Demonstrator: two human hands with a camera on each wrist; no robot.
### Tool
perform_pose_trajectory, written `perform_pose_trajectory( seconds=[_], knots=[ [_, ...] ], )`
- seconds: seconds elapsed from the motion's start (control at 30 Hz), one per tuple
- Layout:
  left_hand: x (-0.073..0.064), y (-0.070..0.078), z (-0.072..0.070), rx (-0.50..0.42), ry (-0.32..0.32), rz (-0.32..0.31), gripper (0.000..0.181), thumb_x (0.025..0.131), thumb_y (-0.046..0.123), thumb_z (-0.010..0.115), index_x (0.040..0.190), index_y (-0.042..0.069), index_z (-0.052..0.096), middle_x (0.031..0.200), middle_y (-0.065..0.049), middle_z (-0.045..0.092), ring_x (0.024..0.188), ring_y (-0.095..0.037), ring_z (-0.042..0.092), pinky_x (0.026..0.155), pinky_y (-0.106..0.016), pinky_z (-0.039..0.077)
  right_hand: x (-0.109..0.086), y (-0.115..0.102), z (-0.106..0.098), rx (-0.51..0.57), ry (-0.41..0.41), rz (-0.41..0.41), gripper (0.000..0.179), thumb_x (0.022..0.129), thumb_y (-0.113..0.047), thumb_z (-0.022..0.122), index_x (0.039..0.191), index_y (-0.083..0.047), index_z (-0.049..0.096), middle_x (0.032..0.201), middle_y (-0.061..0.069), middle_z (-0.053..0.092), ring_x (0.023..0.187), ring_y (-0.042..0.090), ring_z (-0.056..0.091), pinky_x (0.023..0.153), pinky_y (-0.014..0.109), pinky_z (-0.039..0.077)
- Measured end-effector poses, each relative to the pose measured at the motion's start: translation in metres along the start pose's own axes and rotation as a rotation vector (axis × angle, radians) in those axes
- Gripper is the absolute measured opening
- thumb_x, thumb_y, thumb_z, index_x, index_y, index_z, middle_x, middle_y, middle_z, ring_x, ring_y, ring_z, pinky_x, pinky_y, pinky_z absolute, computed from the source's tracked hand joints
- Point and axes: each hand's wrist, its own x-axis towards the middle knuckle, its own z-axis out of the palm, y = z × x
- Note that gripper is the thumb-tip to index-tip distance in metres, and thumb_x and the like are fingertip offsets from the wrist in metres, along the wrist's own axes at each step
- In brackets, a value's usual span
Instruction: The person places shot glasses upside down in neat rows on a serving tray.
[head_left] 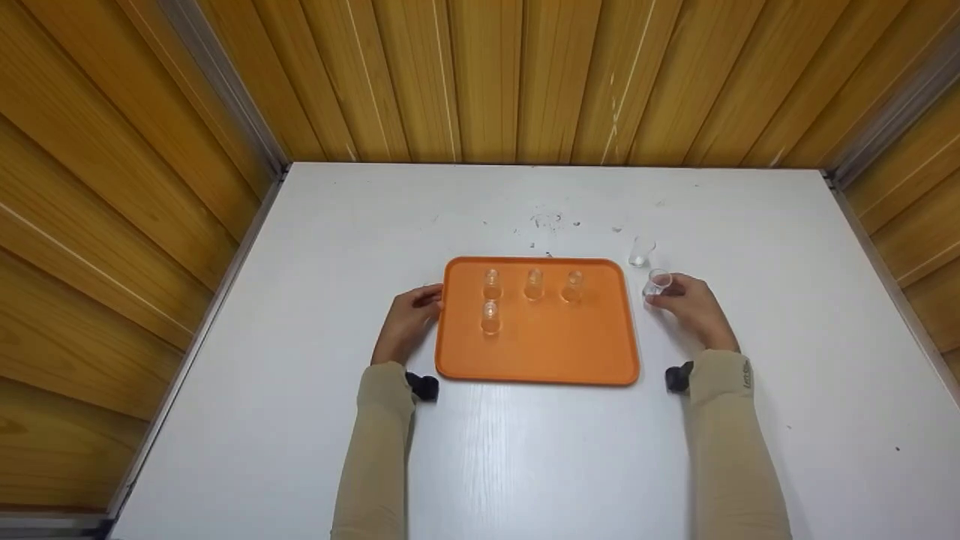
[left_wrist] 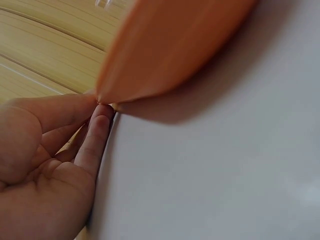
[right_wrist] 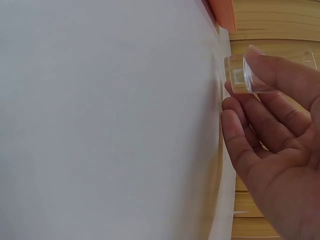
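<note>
My left hand (head_left: 411, 319) pinches the left rim of an orange tray (head_left: 555, 352), its thumb and fingertips meeting at the edge in the left wrist view. Between thumb and fingers of my right hand (head_left: 694, 304) is a clear shot glass (head_left: 658, 280), held mouth up just off the tray's right side. Its thick base (right_wrist: 239, 76) shows in the right wrist view. On the tray, a far row has a left glass (head_left: 491, 285), a middle glass (head_left: 533, 286) and a right glass (head_left: 572, 288); another glass (head_left: 490, 319) stands before the left one. These look narrower at the top.
Beyond my right hand, another clear shot glass (head_left: 641, 252) stands mouth up on the white table (head_left: 540, 450). Dark specks (head_left: 547, 221) mark the surface behind the tray. Wood-patterned walls (head_left: 484, 82) enclose the back and sides.
</note>
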Motion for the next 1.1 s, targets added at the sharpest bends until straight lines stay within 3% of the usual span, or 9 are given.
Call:
perform_pose_trajectory(
  seconds=[0.33, 0.63, 0.9, 1.1],
  knots=[
    [-0.001, 0.0, -0.001, 0.0, 0.0, -0.005, 0.035, 0.09, 0.008, 0.061, 0.125, 0.007, 0.063, 0.12, -0.009, 0.065, 0.111, -0.02, 0.059, 0.099, -0.034, 0.047, -0.006, -0.009, 0.001, 0.004, 0.013, -0.033, 0.049, 0.088, -0.025, 0.068, 0.128, 0.001, 0.054, 0.134, 0.027, 0.051, 0.129, 0.04, 0.044, 0.11, 0.052, 0.033],
    [-0.001, 0.001, -0.001, 0.004, -0.005, -0.005, 0.034, 0.091, 0.008, 0.062, 0.125, 0.008, 0.064, 0.118, -0.008, 0.066, 0.111, -0.019, 0.059, 0.099, -0.034, 0.046, -0.012, -0.027, 0.005, 0.025, 0.02, -0.073, 0.052, 0.088, -0.027, 0.068, 0.131, -0.002, 0.054, 0.135, 0.025, 0.051, 0.129, 0.04, 0.044, 0.109, 0.051, 0.036],
    [0.0, -0.002, -0.001, -0.022, -0.005, -0.012, 0.034, 0.09, 0.008, 0.062, 0.124, 0.009, 0.064, 0.118, -0.007, 0.066, 0.111, -0.019, 0.059, 0.099, -0.032, 0.047, -0.017, -0.042, 0.013, 0.039, 0.043, -0.138, 0.045, 0.088, -0.021, 0.069, 0.127, -0.001, 0.058, 0.127, 0.022, 0.057, 0.121, 0.03, 0.05, 0.108, 0.042, 0.04],
    [0.001, -0.002, 0.0, -0.019, 0.005, -0.019, 0.034, 0.089, 0.007, 0.062, 0.123, 0.009, 0.065, 0.117, -0.006, 0.066, 0.111, -0.018, 0.059, 0.099, -0.032, 0.047, -0.022, -0.052, 0.024, 0.064, 0.007, -0.155, 0.042, 0.088, -0.019, 0.069, 0.124, 0.0, 0.059, 0.127, 0.022, 0.057, 0.123, 0.033, 0.052, 0.106, 0.043, 0.042]
  ],
)
